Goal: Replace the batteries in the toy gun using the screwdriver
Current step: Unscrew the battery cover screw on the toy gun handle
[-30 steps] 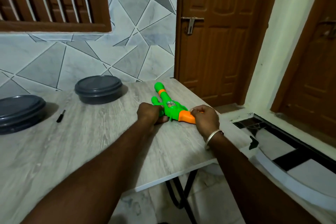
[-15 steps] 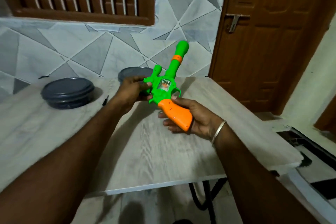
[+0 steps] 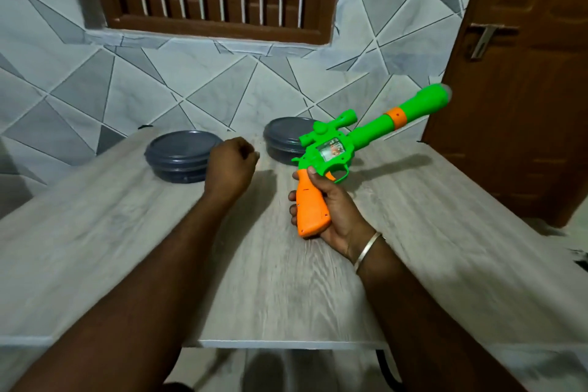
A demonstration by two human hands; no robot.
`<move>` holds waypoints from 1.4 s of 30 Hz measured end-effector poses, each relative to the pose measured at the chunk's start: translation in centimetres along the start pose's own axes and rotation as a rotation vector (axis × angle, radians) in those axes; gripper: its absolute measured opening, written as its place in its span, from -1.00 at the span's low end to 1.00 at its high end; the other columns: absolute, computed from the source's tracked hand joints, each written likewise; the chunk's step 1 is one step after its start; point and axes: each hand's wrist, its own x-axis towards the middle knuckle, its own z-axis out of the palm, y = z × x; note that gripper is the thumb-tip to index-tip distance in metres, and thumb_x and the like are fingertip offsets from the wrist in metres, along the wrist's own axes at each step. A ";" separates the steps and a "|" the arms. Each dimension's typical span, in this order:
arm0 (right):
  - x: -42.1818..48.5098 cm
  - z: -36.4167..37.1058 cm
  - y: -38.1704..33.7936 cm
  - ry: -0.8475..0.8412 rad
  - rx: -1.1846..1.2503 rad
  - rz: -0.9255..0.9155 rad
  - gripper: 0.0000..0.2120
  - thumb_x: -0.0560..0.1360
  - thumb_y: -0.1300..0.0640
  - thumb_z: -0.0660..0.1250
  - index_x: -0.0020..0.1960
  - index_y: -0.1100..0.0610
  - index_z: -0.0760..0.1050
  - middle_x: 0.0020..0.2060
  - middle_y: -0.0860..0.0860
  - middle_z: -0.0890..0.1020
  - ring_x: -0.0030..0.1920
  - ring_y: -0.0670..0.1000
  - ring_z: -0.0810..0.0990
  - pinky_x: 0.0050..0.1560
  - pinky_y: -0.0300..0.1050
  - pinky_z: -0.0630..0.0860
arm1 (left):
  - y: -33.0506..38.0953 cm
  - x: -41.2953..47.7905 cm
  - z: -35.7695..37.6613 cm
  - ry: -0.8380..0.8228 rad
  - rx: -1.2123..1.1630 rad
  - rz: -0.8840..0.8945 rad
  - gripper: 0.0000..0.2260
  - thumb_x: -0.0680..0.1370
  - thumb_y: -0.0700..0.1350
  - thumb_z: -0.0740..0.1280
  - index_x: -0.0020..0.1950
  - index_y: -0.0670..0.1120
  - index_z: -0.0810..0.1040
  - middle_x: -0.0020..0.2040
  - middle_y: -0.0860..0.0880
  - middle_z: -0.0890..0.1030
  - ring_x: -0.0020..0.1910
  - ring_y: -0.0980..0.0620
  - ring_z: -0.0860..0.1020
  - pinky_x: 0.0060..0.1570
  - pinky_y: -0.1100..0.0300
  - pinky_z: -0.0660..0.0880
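Toy gun point(image 3: 331, 153) raised over the table point(image 3: 127, 232)
Right hand point(image 3: 334, 208) wraps its orange grip; left hand point(image 3: 230, 165) curled, on what I cannot tell. The long barrel could lever it loose

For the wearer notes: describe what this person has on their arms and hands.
No gloves, and no rings that show. The left hand and its wrist wear nothing. The right hand has a thin silver-coloured bangle on its wrist. No sleeves are in view.
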 end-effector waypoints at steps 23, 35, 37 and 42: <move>1.2 -0.4 0.8 0.136 0.163 -0.246 -0.67 0.58 0.16 0.16 0.32 0.18 0.43 -0.27 0.10 0.52 -0.40 0.02 0.53 -0.41 -0.19 0.50 | -3.1 0.2 2.0 -0.122 0.510 -0.108 -0.77 0.58 -0.04 0.37 -0.04 -0.20 0.67 -0.13 -0.16 0.66 -0.08 -0.18 0.64 -0.17 0.02 0.53; 1.1 -0.6 0.9 0.170 0.226 -0.274 -0.73 0.54 0.25 0.16 0.21 0.16 0.45 -0.27 0.09 0.52 -0.40 0.01 0.53 -0.39 -0.19 0.50 | -3.0 1.3 3.1 -0.253 0.708 0.196 -0.70 0.65 -0.14 0.19 0.32 -0.08 0.59 0.22 -0.20 0.57 0.17 -0.22 0.55 0.18 -0.04 0.51; 1.2 -0.7 0.8 0.175 0.236 -0.272 -0.74 0.54 0.24 0.16 0.21 0.16 0.44 -0.26 0.09 0.52 -0.39 0.01 0.53 -0.38 -0.18 0.50 | -2.9 1.8 3.2 -0.293 0.709 0.201 -0.74 0.64 -0.18 0.21 0.21 -0.10 0.66 0.14 -0.18 0.62 0.10 -0.19 0.59 0.16 -0.03 0.53; 1.4 -0.9 0.7 0.192 0.267 -0.253 -0.78 0.56 0.23 0.21 0.19 0.14 0.45 -0.24 0.08 0.52 -0.37 0.01 0.54 -0.37 -0.18 0.51 | -2.6 2.4 2.2 -0.289 0.564 0.068 -0.83 0.60 -0.14 0.36 0.11 -0.15 0.69 0.04 -0.19 0.65 0.06 -0.19 0.61 0.11 -0.08 0.58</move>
